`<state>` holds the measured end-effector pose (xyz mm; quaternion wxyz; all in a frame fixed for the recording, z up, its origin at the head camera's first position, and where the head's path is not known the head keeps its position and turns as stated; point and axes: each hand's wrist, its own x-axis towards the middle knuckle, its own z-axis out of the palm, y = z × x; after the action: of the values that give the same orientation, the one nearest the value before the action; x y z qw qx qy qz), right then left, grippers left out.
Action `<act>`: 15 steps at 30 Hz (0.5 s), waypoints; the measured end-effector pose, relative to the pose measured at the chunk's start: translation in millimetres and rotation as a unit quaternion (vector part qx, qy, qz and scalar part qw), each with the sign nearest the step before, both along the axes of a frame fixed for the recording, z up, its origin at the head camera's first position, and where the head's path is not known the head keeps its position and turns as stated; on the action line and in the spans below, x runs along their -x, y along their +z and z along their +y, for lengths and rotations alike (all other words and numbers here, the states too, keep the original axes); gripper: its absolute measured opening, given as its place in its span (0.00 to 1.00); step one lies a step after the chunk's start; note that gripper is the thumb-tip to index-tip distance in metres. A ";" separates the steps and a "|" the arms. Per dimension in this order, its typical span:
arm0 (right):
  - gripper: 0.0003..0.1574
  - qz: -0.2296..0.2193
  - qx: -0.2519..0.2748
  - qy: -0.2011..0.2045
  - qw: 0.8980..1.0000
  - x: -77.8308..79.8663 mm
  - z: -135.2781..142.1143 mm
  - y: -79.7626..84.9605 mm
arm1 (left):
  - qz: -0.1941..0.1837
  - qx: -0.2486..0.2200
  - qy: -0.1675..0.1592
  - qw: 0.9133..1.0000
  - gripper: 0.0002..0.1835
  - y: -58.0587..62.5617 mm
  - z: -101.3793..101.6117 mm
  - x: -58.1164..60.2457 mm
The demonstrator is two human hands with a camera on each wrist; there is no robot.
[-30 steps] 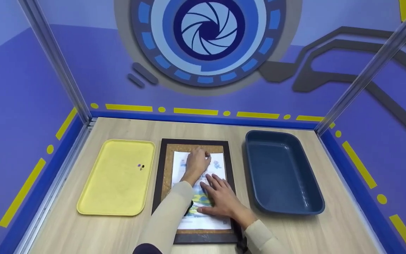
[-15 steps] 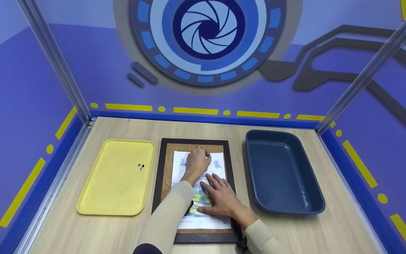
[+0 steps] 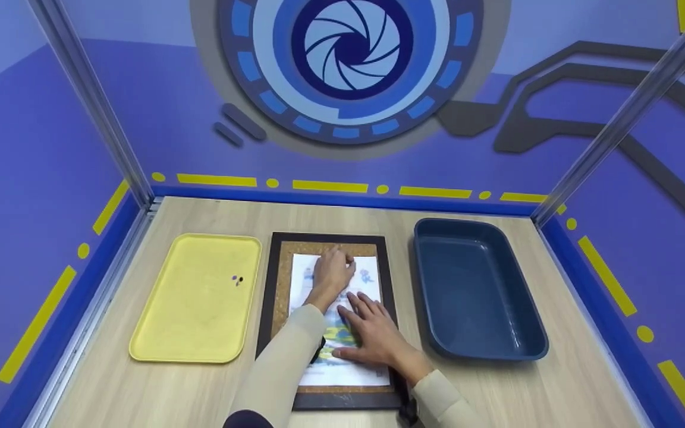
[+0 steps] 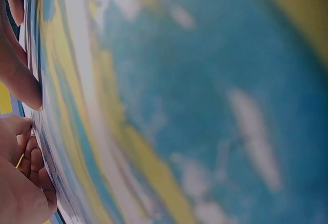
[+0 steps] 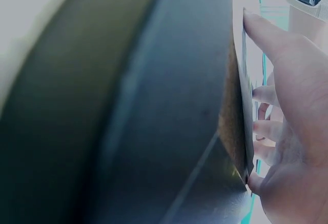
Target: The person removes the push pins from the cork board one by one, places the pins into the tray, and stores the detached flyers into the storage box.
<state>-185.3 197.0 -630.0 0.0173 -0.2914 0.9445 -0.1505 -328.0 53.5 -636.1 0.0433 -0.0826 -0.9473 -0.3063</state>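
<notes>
A white printed sheet [image 3: 342, 371] with coloured pictures lies on a dark-framed cork board [image 3: 286, 261]. Near the sheet's top edge, my left hand [image 3: 332, 274] has its fingers curled and pinches a small push pin [image 4: 31, 127]. Only a dark speck of it shows by the fingertips in the left wrist view; the hand hides the rest. My right hand [image 3: 378, 336] lies spread over the sheet's right half, fingertips and thumb pressing on the paper. In the right wrist view, the thumb and fingers of the right hand [image 5: 297, 101] touch the sheet side-on.
To the left of the board lies a yellow tray [image 3: 194, 321] with several small pins [image 3: 238, 279], purple and dark. A deep navy bin [image 3: 479, 285] stands on the right. Purple panels and metal posts enclose the wooden table [image 3: 99, 386] at the back and sides.
</notes>
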 end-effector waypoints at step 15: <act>0.60 0.013 -0.003 0.002 1.000 0.3 -0.9 -0.6 | 0.022 -0.009 0.003 1.000 0.05 -1.0 -0.9 0.7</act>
<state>-185.6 196.1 -630.6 0.0059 -0.2955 0.9444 -0.1441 -328.7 52.6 -637.1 0.0653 -0.0862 -0.9436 -0.3131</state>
